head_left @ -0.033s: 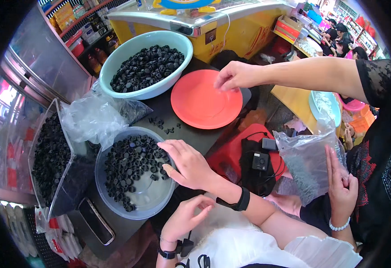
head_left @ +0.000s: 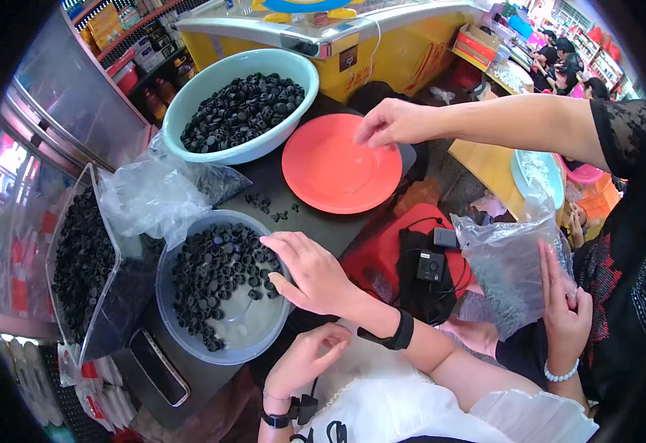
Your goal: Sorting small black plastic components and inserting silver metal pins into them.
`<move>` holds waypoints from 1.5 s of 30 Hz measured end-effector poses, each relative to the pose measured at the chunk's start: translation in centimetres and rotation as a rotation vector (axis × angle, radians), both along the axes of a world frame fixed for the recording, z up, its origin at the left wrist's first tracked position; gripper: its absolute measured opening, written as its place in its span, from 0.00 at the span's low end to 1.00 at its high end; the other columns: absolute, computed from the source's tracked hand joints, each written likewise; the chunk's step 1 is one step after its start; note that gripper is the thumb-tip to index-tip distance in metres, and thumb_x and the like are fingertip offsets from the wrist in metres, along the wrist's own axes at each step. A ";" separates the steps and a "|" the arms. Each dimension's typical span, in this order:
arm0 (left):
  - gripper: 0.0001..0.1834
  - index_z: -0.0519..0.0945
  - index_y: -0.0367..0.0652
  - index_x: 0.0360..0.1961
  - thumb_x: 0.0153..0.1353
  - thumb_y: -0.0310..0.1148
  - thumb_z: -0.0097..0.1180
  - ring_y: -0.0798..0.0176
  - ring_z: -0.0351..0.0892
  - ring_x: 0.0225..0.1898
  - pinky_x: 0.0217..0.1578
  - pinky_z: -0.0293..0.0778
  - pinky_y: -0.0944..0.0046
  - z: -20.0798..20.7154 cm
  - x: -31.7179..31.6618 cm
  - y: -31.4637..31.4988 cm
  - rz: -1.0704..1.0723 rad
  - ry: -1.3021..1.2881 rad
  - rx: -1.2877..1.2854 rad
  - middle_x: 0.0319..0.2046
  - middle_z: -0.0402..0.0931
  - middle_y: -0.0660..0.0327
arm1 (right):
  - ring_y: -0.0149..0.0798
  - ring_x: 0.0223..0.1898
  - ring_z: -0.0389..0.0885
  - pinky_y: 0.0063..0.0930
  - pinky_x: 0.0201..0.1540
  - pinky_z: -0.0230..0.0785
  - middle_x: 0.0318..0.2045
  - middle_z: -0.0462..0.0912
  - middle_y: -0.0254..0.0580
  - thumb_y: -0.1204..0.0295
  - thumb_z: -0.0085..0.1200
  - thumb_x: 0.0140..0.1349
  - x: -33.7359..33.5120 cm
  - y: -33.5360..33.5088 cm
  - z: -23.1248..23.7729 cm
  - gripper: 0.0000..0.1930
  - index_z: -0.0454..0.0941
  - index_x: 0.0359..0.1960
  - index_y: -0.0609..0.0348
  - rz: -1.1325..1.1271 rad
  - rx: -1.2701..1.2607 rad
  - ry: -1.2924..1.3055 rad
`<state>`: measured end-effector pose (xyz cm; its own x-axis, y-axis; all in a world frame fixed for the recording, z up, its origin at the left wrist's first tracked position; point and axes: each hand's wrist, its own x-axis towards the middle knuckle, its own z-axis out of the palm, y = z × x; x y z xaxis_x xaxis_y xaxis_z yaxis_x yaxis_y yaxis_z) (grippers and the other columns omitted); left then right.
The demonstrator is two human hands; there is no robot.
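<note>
My right hand [head_left: 308, 275] reaches over the right rim of a translucent round tub [head_left: 258, 341], fingers stretched out, with a tan wrap on one digit and a dark band at the wrist. Inside the tub lie many small black round caps [head_left: 208, 272], and part of its pale bottom shows. Nearer my body, my left hand [head_left: 304, 359] hangs beside the tub, loosely curled, its thumb apart from the fingers and nothing visible in it. A co-worker's hand [head_left: 391, 124] hovers over an orange-red plate [head_left: 323, 173]; that person's other hand [head_left: 565, 314] touches a clear bag of small grey pieces [head_left: 502, 284].
A pale green basin [head_left: 302, 74] heaped with black caps stands behind. On the left are a clear bin [head_left: 120, 258] of black parts, a crumpled plastic bag [head_left: 153, 188] and a phone [head_left: 159, 367]. Loose black bits [head_left: 264, 205] lie on the dark table; a red stool [head_left: 371, 255] stands right.
</note>
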<state>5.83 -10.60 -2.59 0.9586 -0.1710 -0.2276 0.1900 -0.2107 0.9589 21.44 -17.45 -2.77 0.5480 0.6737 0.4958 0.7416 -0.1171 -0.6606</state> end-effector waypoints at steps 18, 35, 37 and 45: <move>0.24 0.74 0.37 0.63 0.71 0.38 0.60 0.65 0.82 0.47 0.49 0.78 0.64 -16.4 -0.6 4.4 0.018 0.415 0.056 0.50 0.81 0.59 | 0.60 0.56 0.76 0.48 0.58 0.72 0.57 0.75 0.58 0.65 0.58 0.62 0.1 -0.1 0.3 0.30 0.68 0.65 0.62 0.013 0.004 0.031; 0.25 0.72 0.38 0.65 0.72 0.39 0.59 0.66 0.81 0.50 0.51 0.77 0.65 -22.2 -1.4 6.1 0.033 0.466 0.010 0.52 0.80 0.60 | 0.58 0.55 0.77 0.45 0.59 0.72 0.56 0.76 0.57 0.64 0.58 0.62 0.1 -0.1 0.4 0.29 0.69 0.62 0.65 -0.001 -0.011 -0.005; 0.25 0.72 0.38 0.65 0.72 0.39 0.59 0.66 0.81 0.50 0.51 0.77 0.65 -22.5 -1.6 6.5 0.039 0.468 0.009 0.53 0.80 0.60 | 0.58 0.56 0.77 0.46 0.59 0.72 0.56 0.76 0.57 0.64 0.58 0.62 0.2 -0.1 0.3 0.28 0.70 0.62 0.64 -0.003 -0.014 -0.006; 0.26 0.72 0.38 0.66 0.72 0.39 0.59 0.66 0.80 0.51 0.52 0.77 0.65 -23.4 -0.5 7.3 0.054 0.431 -0.009 0.54 0.79 0.60 | 0.59 0.57 0.76 0.46 0.60 0.71 0.56 0.76 0.58 0.65 0.58 0.62 0.0 0.0 0.2 0.28 0.70 0.62 0.63 -0.013 -0.014 -0.024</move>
